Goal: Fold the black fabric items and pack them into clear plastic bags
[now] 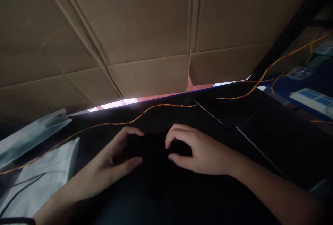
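My left hand [117,160] is curled at the middle of the black tabletop [145,197], its thumb below and its index finger above. Between them lies a very dark shape [148,148] that hides the other fingers and hardly stands out from the table. I cannot make out its kind. Facing it, my right hand [192,148] has bent fingers and a thumb closed in at this dark shape's right side. Behind my right hand, two dark flat phone-like slabs, one farther back [215,110] and one nearer [255,134], rest on the table.
A large cardboard sheet [145,27] stands along the back edge. A twisted red and yellow wire [125,122] crosses the table. Two pale plastic packets, one behind [33,133] and one in front [41,180], lie left. A blue shelf or bin [288,86] holds a white-and-blue item [312,100].
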Tool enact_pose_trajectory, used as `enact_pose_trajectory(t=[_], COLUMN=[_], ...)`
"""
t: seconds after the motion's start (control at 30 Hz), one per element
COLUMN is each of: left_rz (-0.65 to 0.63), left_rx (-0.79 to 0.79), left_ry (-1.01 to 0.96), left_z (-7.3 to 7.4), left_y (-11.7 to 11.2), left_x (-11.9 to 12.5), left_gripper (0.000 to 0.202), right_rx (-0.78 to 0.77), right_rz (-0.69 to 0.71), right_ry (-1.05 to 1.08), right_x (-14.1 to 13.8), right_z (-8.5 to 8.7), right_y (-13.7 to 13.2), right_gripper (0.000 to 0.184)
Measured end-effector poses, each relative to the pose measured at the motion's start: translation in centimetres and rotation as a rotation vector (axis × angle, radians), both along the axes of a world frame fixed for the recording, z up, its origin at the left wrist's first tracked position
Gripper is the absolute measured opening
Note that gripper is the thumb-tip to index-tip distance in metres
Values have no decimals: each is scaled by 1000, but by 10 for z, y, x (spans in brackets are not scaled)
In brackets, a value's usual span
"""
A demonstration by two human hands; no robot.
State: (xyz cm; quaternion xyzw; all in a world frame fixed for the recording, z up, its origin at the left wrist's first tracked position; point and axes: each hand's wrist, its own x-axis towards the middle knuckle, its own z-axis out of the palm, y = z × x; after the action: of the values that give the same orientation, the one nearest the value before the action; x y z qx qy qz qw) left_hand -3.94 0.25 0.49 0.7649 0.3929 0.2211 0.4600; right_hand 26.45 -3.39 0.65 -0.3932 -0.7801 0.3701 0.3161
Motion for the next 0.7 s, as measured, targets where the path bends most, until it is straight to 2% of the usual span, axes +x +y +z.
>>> enact_pose_trajectory(t=[0.1,0.17,0.2,0.23,0.3,0.37,0.4,0.47,0.53,0.6,0.63,0.7], left_rz=[69,99,79,26,-156,-309,-327,-274,-231,-279,-318,-363], left_rx=[-49,-43,-35,-43,-135,-230,-226,-90,108,259,301,316], left_ry=[-14,-27,-44,-74,-155,-226,-227,-138,53,256,321,371], left_z=[11,18,20,20,18,13,11,6,4,4,5,7], left_y=[10,12,11,7,-2,-11,-14,-16,-13,-8,-7,-5], left_x=[-13,-19,-21,-21,-17,-12,-8,-2,5,11,14,16], left_gripper=[26,24,30,42,80,105,104,94,92,93,87,57], right_rx=[-7,-2,-11,-32,-82,-95,-77,-10,37,36,16,-29], right_rz=[-115,-166,-152,-115,-31,-36,-76,-178,-246,-272,-273,-239], right_ry=[27,65,85,101,122,129,123,98,62,37,24,-6], right_x=[12,15,13,11,5,0,0,3,8,14,17,20], right_z=[8,10,10,9,5,-1,-4,-8,-10,-7,-5,2], right_y=[4,3,2,1,-3,-4,-4,0,4,8,8,8], right_gripper=[17,9,17,33,64,77,77,66,52,42,38,36])
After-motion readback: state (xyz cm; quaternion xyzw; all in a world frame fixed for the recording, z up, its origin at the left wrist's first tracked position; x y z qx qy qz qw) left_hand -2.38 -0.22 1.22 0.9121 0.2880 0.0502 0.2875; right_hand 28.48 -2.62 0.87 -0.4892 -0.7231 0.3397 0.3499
